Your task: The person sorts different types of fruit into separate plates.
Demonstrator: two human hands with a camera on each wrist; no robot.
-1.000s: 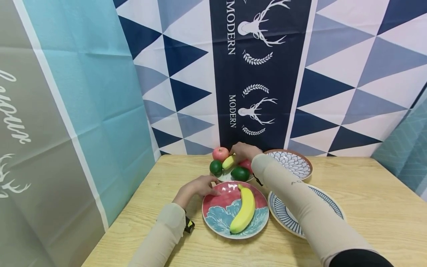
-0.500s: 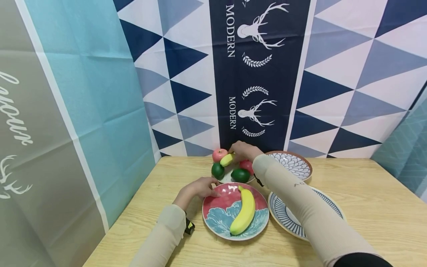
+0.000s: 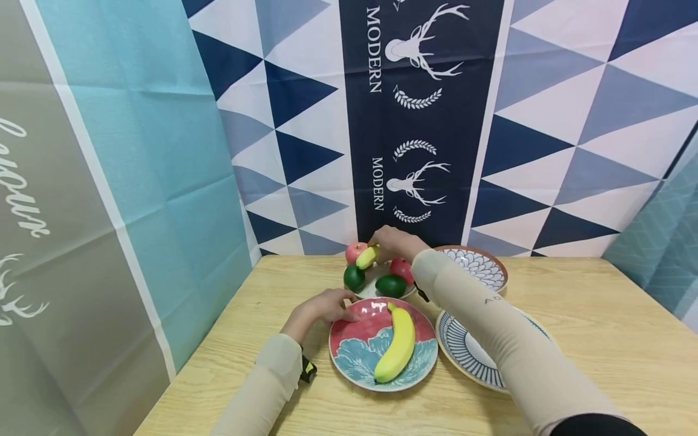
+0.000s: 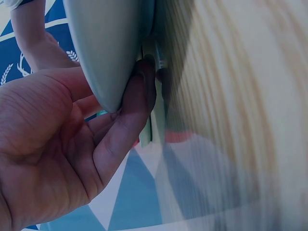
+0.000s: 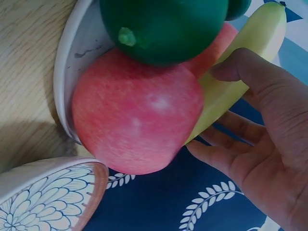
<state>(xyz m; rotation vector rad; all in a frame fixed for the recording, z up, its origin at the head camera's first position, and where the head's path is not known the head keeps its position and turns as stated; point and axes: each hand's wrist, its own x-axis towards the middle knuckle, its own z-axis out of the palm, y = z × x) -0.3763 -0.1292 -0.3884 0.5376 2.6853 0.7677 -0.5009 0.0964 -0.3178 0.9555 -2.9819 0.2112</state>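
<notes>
Up at the back, my right hand pinches a yellow banana between thumb and fingers, above a plate of fruit. That plate bears a red apple, a pinkish apple and dark green fruits. In the right wrist view the held banana slants behind the near apple. My left hand grips the left rim of a pink and blue plate, thumb on top and fingers underneath. A second banana lies on this plate.
To the right stands a blue-striped plate, partly covered by my right forearm. A brown-rimmed plate with a petal pattern sits behind it. Patterned curtains hang at the back and left of the wooden table.
My right hand has lifted the banana slightly and brought it a little to the left, baring more of the fruit plate. My left hand stays on the pink and blue plate's rim.
</notes>
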